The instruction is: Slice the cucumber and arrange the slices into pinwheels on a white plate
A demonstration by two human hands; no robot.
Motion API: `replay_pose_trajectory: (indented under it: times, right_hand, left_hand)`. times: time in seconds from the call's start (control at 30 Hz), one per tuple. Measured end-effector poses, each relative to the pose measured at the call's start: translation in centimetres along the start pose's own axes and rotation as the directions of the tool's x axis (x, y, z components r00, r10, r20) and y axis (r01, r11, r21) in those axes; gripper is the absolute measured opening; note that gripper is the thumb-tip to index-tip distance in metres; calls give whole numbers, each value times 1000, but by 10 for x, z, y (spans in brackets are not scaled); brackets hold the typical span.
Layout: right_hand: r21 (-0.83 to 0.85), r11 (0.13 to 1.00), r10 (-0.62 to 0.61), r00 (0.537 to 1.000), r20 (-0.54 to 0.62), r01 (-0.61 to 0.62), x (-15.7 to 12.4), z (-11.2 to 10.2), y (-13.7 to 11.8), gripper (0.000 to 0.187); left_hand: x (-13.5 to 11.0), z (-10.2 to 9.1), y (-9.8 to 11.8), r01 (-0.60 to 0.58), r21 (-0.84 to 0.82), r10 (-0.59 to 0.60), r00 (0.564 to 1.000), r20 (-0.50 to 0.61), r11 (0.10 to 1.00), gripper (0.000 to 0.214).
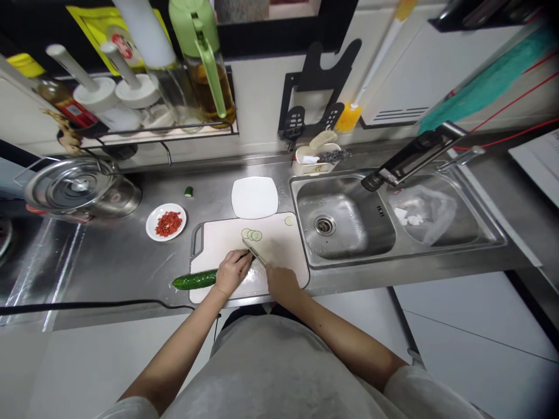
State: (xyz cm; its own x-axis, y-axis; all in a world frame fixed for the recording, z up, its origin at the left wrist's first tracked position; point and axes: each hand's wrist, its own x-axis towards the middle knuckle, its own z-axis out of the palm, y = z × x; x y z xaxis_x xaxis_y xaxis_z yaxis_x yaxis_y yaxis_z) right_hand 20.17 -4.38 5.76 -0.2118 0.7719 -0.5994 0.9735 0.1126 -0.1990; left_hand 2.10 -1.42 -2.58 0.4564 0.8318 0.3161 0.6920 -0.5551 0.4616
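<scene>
A long green cucumber [196, 280] lies across the left part of the white cutting board [279, 279]. My left hand [233, 271] is closed around it near its cut end, fingertips close to the blade. In my right hand [282, 284] is the handle of a kitchen knife [254, 252], its blade pointing away from me at the cucumber's end. Just beyond the tip, several thin cucumber slices [251, 234] overlap on the board. One more slice [289, 220] lies at the board's far right corner. The handle is mostly hidden by my fingers.
Behind the board sits a white square plate [254, 196]. To the left are a small plate [154, 228] of chopped red pieces, a cucumber stub [188, 191] and a steel pot [82, 186]. A sink [349, 256] borders the board's right side, under a black faucet [406, 157].
</scene>
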Motion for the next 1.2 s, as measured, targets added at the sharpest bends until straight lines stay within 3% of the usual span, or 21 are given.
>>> replay_pose_trajectory:
  times: [0.53,0.87,1.2]
  right_hand:
    - [-18,1000,4,1000,10,-4,1,-1,0,25]
    - [-7,1000,22,1000,-11,-22,9,13,5,26]
    - [46,997,57,997,-53,-55,2,7,29,33]
  left_hand:
    - [1,0,-1,6,-16,-6,1000,2,1000,23]
    - [1,-1,2,3,-20,-3,1000,-6,1000,23]
    - [2,-7,8,65,-33,-66,998,-15,997,25]
